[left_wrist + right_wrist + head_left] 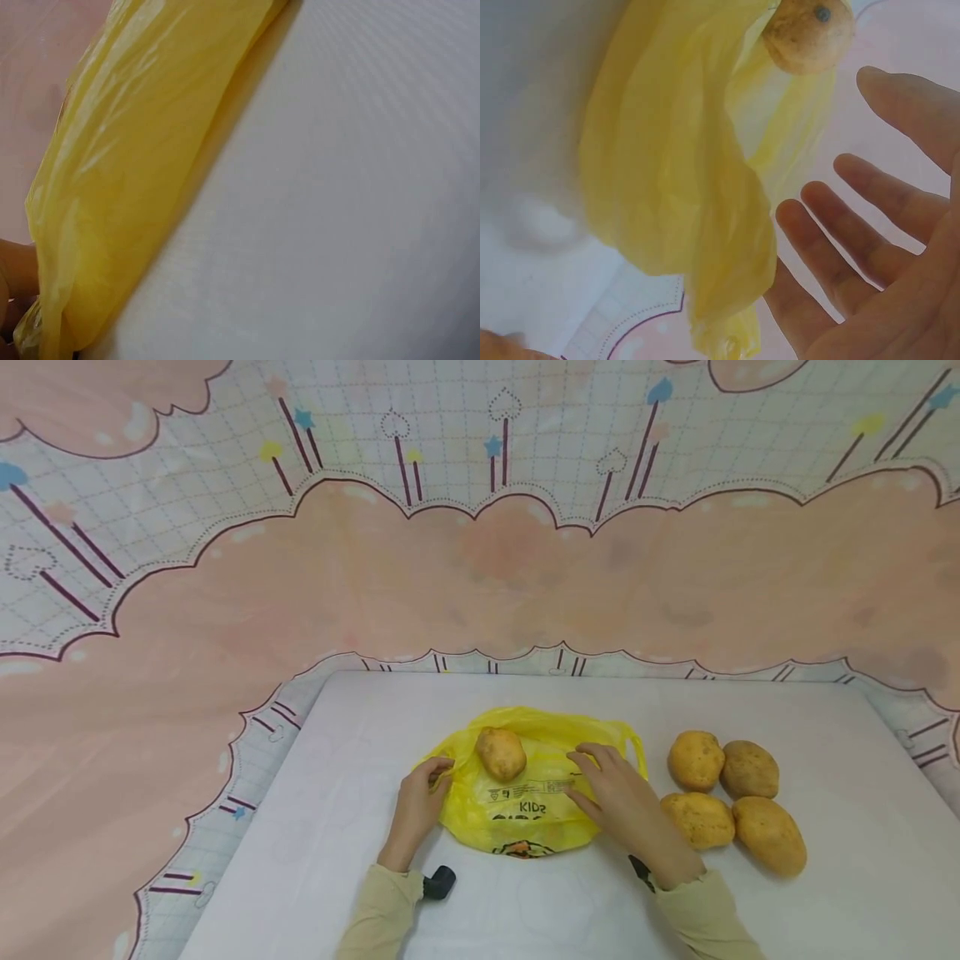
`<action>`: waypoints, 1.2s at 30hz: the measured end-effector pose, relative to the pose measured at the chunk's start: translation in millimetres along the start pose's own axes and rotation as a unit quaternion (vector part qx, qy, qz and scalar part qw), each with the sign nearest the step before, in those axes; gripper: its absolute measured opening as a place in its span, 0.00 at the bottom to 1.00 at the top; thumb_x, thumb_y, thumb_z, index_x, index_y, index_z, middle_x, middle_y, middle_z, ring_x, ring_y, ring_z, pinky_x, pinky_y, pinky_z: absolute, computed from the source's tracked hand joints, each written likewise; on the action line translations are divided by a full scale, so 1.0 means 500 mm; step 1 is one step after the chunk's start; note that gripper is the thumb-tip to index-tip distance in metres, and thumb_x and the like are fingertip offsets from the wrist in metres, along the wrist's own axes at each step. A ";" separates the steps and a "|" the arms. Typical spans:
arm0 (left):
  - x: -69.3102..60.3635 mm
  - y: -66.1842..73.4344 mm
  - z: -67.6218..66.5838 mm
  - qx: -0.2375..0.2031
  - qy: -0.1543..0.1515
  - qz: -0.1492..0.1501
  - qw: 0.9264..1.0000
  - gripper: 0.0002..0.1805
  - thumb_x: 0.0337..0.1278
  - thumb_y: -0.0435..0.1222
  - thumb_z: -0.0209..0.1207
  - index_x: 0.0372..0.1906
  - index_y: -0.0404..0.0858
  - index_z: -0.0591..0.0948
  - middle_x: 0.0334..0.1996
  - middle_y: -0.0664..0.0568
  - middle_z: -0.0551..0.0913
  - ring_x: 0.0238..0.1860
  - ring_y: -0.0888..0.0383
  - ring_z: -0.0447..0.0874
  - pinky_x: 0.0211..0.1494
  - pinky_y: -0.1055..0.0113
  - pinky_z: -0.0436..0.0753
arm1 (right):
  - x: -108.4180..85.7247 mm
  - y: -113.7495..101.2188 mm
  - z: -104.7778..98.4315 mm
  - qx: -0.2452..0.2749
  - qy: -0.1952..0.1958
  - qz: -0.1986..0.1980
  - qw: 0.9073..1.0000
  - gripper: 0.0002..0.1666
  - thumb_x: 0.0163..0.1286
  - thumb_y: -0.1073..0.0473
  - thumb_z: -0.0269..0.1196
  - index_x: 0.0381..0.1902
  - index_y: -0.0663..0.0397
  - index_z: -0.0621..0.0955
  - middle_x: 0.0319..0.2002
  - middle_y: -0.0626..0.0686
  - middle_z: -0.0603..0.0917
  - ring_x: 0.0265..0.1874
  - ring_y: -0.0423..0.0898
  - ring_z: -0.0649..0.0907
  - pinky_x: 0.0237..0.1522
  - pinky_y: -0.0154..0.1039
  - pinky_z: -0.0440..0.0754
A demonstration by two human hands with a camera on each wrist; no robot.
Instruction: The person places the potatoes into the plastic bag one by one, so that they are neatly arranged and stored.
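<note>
Left sleeve (381, 910): light khaki-beige, wrinkled, cuff gathered just behind left hand (418, 797). Right sleeve (703, 917): same colour, crinkled cuff edge behind right hand (613, 787). Stubby rounded black unit (440, 882) juts from inner side of left wrist, by cuff. Right wrist: sliver of black wrist piece (641, 872), inner side; rest hidden.

Seemingly a screened-off booth: printed cloth (525, 577) hangs beyond the far and side edges of the white worktop (315, 818).

Yellow bag (480, 818) in every view
</note>
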State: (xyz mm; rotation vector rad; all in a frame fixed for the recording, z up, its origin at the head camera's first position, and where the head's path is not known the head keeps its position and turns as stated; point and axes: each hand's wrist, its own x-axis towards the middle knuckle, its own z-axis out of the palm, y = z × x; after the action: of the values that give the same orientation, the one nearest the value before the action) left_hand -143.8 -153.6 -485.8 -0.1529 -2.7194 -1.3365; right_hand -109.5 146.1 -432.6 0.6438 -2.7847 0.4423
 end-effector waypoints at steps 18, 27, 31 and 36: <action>0.000 0.006 0.003 -0.006 0.003 -0.017 1.000 0.13 0.63 0.27 0.61 0.52 0.33 0.82 0.48 0.41 0.85 0.49 0.46 0.84 0.56 0.52 0.82 | -0.029 0.030 -0.016 -0.001 -0.010 -0.004 1.000 0.30 0.63 0.54 0.72 0.58 0.63 0.77 0.57 0.63 0.77 0.57 0.59 0.77 0.55 0.53 0.82; -0.002 0.007 0.005 -0.002 0.007 -0.013 1.000 0.13 0.62 0.25 0.61 0.51 0.32 0.83 0.47 0.41 0.85 0.48 0.46 0.84 0.55 0.52 0.83 | -0.048 0.044 -0.026 -0.007 -0.007 -0.008 1.000 0.29 0.62 0.56 0.72 0.58 0.63 0.77 0.57 0.63 0.77 0.57 0.59 0.77 0.56 0.54 0.81; -0.002 0.005 0.005 0.000 0.008 -0.007 1.000 0.12 0.62 0.25 0.61 0.50 0.32 0.82 0.47 0.40 0.85 0.48 0.45 0.84 0.56 0.52 0.83 | -0.056 0.049 -0.030 -0.012 -0.010 -0.004 1.000 0.29 0.62 0.56 0.72 0.58 0.62 0.77 0.57 0.62 0.77 0.58 0.59 0.77 0.57 0.54 0.81; -0.001 0.004 0.004 -0.003 0.008 -0.006 1.000 0.12 0.63 0.25 0.60 0.50 0.32 0.83 0.47 0.40 0.85 0.48 0.45 0.84 0.56 0.51 0.83 | -0.064 0.056 -0.033 -0.009 -0.011 0.000 1.000 0.29 0.62 0.57 0.72 0.58 0.62 0.77 0.57 0.63 0.77 0.58 0.60 0.77 0.58 0.55 0.80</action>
State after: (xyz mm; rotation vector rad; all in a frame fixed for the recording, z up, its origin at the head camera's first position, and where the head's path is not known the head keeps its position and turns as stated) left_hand -143.1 -150.7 -485.7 -0.1257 -2.7082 -1.3442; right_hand -91.6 188.3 -433.8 0.6481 -2.8061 0.4125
